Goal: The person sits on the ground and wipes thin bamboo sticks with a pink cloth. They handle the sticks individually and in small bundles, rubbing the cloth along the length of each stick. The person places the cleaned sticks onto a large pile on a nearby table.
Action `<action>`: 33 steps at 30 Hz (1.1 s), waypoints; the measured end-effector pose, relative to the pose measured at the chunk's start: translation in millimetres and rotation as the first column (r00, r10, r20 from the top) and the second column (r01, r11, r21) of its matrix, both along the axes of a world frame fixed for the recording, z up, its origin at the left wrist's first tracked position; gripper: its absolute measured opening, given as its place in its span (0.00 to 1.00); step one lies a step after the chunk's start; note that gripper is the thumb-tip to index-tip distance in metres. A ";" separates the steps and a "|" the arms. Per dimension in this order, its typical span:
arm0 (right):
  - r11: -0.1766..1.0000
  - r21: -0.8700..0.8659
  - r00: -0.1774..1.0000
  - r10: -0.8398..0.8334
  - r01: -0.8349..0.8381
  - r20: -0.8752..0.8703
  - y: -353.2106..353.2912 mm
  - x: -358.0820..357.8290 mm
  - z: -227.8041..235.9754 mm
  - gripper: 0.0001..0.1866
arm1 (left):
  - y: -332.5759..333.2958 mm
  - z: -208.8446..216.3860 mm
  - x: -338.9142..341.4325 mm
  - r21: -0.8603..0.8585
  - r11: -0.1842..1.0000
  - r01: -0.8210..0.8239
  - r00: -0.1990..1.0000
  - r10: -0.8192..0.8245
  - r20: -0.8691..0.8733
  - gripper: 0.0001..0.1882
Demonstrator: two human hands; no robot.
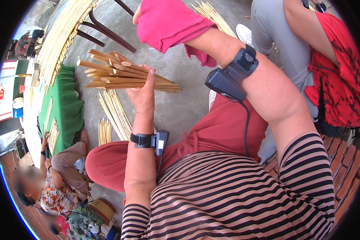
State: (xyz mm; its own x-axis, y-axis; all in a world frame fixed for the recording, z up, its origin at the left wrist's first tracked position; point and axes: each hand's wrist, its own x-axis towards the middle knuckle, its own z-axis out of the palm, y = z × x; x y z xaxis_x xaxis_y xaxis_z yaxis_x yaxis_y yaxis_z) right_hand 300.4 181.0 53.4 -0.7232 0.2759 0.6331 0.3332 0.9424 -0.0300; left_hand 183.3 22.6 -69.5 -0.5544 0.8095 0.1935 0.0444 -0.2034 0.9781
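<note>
My left hand (pixel 142 94) is closed around a bundle of pale cut stalks (pixel 118 72), like reed or bamboo. The stalks lie nearly level, their slanted cut ends fanned out to the left and thinner tips pointing right. Raised at the top of the view, my right hand (pixel 137 16) is mostly hidden by a bright pink cloth (pixel 172 26), with a bit of bare finger at its left edge. The cloth is gripped and hangs down around my wrist, apart from the stalks.
Long stalks (pixel 66 36) cover a table at the upper left, beside a green cloth (pixel 62 106). More stalks (pixel 115 112) lie on the grey floor (pixel 176 64), and others (pixel 216 18) lie farther off. People sit close on my left and right. Bricks (pixel 344 172) are stacked at right.
</note>
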 end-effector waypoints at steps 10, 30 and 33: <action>0.979 -0.201 0.992 0.063 -0.041 0.109 -20.3 -18.5 -3.5 0.06 | 6.9 4.5 -15.0 -0.070 0.998 -0.006 0.998 0.002 -0.064 0.15; 0.202 -0.946 0.914 0.369 -0.255 -0.168 -61.4 -10.3 4.6 0.27 | 0.0 27.2 -22.7 -0.175 0.947 0.269 0.915 -0.308 -0.260 0.21; 0.266 -0.931 0.922 0.359 -0.250 -0.145 -66.1 -9.9 3.1 0.25 | -0.3 32.0 -23.3 -0.146 0.940 0.308 0.871 -0.341 -0.354 0.20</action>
